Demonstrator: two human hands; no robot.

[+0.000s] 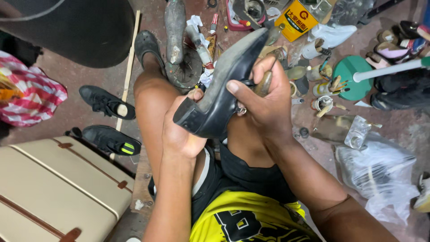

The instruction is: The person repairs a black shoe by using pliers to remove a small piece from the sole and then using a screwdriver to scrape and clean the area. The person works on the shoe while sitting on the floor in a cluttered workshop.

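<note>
A black heeled shoe [224,85] is held sole-side toward me over my lap, heel near, toe pointing away. My left hand [179,132] grips it from below at the heel. My right hand [264,101] is closed around a wooden-handled tool [264,83] pressed against the shoe's side, thumb resting on the shoe. The tool's tip is hidden behind the shoe. My knees and a grey sandal [147,45] on my foot lie beneath.
A cream suitcase [58,188] sits at lower left, two black sneakers [109,121] beside it. An iron shoe last [177,40], a yellow tin [296,20], small pots, brushes, a green stand [354,74], plastic bags [380,170] and more shoes crowd the floor ahead and right.
</note>
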